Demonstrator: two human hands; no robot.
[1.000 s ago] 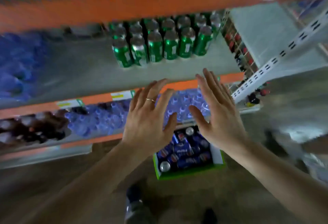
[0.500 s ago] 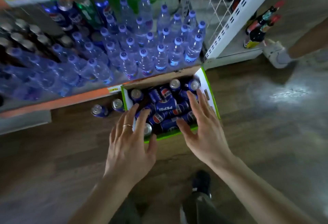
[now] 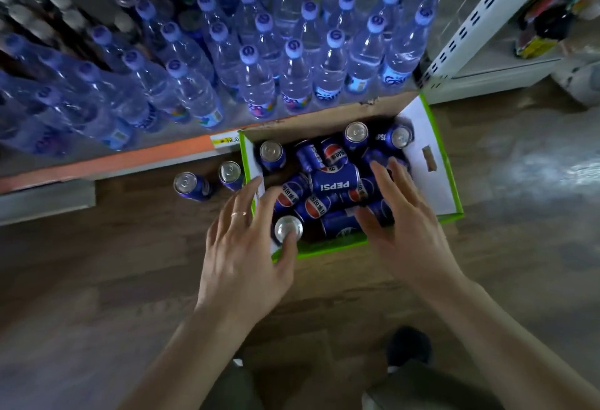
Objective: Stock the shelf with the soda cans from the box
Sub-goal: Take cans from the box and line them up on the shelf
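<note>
Head view: blue Pepsi cans (image 3: 334, 184) piled in a green-edged cardboard box (image 3: 449, 182) on the wood floor (image 3: 97, 279), under the water bottle shelf (image 3: 181, 153). Left hand (image 3: 246, 253) and right hand (image 3: 406, 224) above them, fingers spread, holding nothing.

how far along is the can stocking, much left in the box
Early by the look of it. Done: nothing certain; two cans stand on the floor left of the box. In hand: nothing gripped; the left hand and right hand reach in with open fingers. Left: a pile of Pepsi cans in the box.
</note>
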